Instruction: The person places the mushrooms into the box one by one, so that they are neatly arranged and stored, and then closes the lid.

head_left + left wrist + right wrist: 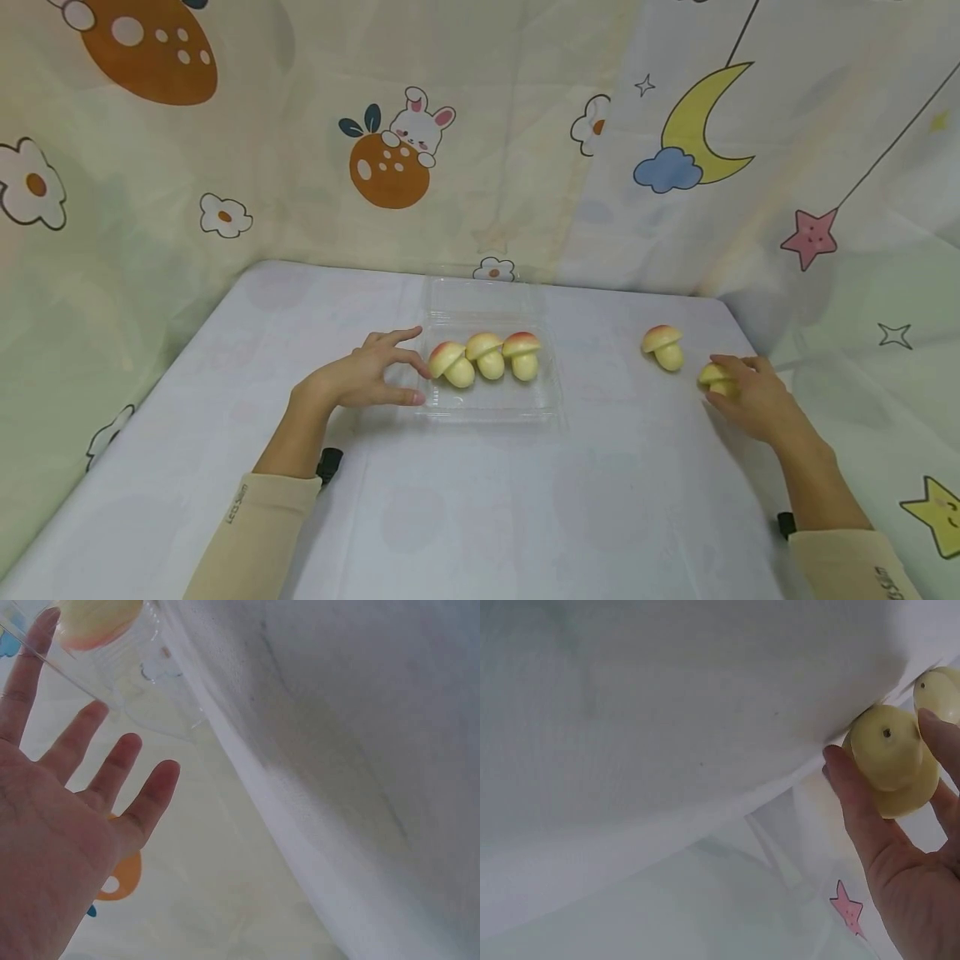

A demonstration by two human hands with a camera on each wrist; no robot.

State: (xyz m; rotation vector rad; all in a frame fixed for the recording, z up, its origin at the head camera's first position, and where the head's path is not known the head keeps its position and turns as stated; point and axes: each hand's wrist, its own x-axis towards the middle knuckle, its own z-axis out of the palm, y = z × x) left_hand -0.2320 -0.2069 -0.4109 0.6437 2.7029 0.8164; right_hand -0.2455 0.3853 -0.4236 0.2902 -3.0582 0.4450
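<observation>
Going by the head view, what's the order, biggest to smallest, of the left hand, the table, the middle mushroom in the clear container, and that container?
1. Table
2. Clear container
3. Left hand
4. Middle mushroom

Pale yellow flushed with red on the mushrooms (491,365) at centre; whitish on the tablecloth (585,500) below, beige on the sleeve (255,537) at bottom left. Pale on the backdrop (510,167), printed with white-spotted orange fruit (168,71) upper left, yellow moon (681,121) upper right.
</observation>
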